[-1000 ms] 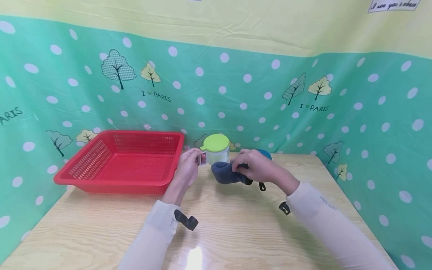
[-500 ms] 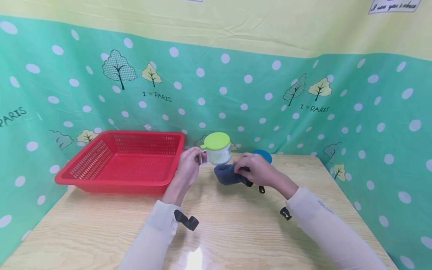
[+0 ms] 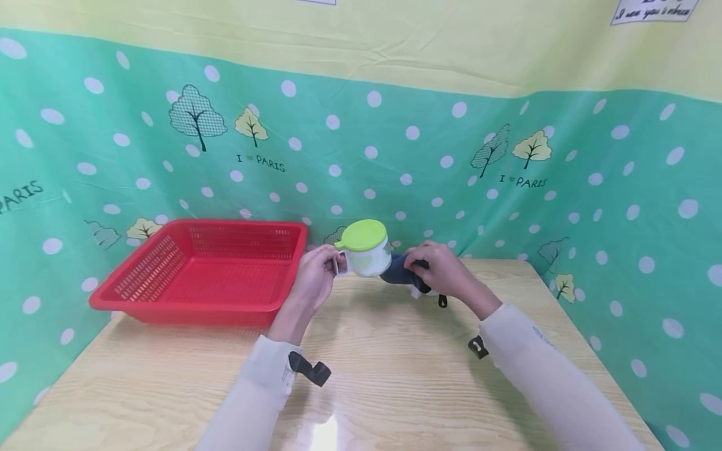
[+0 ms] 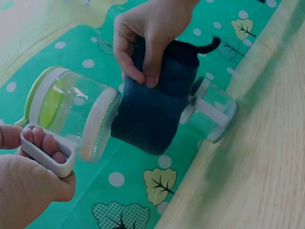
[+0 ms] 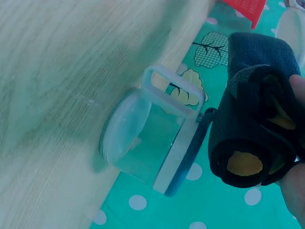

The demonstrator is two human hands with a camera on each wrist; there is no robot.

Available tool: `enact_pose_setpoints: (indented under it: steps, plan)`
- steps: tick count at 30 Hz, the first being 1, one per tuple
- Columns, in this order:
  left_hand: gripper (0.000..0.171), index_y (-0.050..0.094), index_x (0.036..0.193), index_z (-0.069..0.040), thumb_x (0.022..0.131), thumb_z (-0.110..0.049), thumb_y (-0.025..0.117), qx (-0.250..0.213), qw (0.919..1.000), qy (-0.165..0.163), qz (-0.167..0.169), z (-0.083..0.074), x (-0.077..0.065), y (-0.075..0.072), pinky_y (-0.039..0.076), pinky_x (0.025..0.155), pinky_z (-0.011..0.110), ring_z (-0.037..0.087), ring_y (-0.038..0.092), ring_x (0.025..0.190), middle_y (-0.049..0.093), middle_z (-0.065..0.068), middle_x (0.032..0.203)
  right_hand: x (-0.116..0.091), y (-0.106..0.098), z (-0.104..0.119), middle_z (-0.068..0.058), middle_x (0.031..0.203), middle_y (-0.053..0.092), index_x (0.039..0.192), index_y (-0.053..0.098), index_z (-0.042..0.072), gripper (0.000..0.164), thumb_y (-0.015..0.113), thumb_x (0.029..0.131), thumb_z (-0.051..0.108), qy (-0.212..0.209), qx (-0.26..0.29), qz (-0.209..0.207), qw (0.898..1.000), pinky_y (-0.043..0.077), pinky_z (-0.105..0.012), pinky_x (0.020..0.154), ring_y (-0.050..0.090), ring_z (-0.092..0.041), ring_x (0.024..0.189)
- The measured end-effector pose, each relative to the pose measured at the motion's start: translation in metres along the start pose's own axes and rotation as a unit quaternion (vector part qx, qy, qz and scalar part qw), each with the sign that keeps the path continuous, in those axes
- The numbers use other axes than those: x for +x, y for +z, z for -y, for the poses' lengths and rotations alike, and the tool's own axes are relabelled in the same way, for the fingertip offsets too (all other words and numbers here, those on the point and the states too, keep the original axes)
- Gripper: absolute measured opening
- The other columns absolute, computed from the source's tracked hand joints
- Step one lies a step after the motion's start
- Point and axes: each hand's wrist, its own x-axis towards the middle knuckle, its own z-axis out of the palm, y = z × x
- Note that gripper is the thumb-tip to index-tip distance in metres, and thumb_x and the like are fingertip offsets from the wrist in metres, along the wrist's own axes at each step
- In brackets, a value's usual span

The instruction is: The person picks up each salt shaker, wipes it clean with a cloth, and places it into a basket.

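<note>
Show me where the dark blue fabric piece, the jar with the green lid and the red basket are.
Dark blue fabric piece [image 4: 151,117], left wrist view: its broad face.
Green-lidded jar [image 4: 76,113], left wrist view: its clear wall.
Red basket [image 3: 228,285], head view: its floor.

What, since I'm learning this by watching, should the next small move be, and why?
Probably the right hand should press the dark blue cloth to the base of the green-lidded jar: the left hand holds that jar up by its handle, base turned toward the cloth, close by; whether they touch is unclear.
</note>
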Motion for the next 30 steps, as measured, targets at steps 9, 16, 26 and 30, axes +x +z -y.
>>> enact_pose_setpoints:
  steps: [9,16,26,30]
  plan:
    - [0.022,0.057,0.082,-0.003,0.098,0.006,0.043,-0.013,0.9998,-0.001,-0.014,0.001,0.002,-0.002,0.048,0.080,0.023,0.015,0.053,0.080,0.051,0.007,0.089,-0.005,0.016,0.019,-0.007,0.098,0.077,0.089,0.078,0.009,0.017,0.081,0.082,-0.006,-0.057,0.008,-0.012,0.998,0.060,-0.040,0.083,0.070,-0.027,0.099]
    - [0.021,0.057,0.083,-0.001,0.098,0.006,0.045,-0.015,0.9994,0.002,-0.033,0.005,0.005,-0.007,0.049,0.078,0.023,0.014,0.055,0.077,0.052,0.008,0.087,-0.016,0.013,0.026,-0.006,0.100,0.077,0.090,0.078,0.009,0.017,0.081,0.081,-0.006,-0.069,0.012,0.009,0.998,0.060,-0.040,0.084,0.069,-0.027,0.102]
    - [0.022,0.058,0.080,-0.004,0.098,0.003,0.047,0.033,0.9989,-0.013,-0.029,0.012,0.007,-0.012,0.047,0.080,0.026,0.016,0.052,0.081,0.054,0.006,0.086,-0.031,-0.010,0.003,-0.012,0.103,0.076,0.090,0.078,0.010,0.018,0.080,0.082,-0.006,-0.027,-0.023,-0.060,0.998,0.059,-0.048,0.080,0.069,-0.031,0.098]
    - [0.025,0.057,0.078,-0.004,0.100,0.001,0.047,0.059,0.9979,-0.020,-0.018,0.012,0.006,-0.013,0.046,0.080,0.026,0.017,0.051,0.084,0.054,0.006,0.086,-0.023,-0.016,0.005,-0.012,0.104,0.076,0.090,0.077,0.008,0.020,0.080,0.081,-0.009,-0.046,-0.042,-0.099,0.993,0.059,-0.049,0.078,0.068,-0.032,0.095]
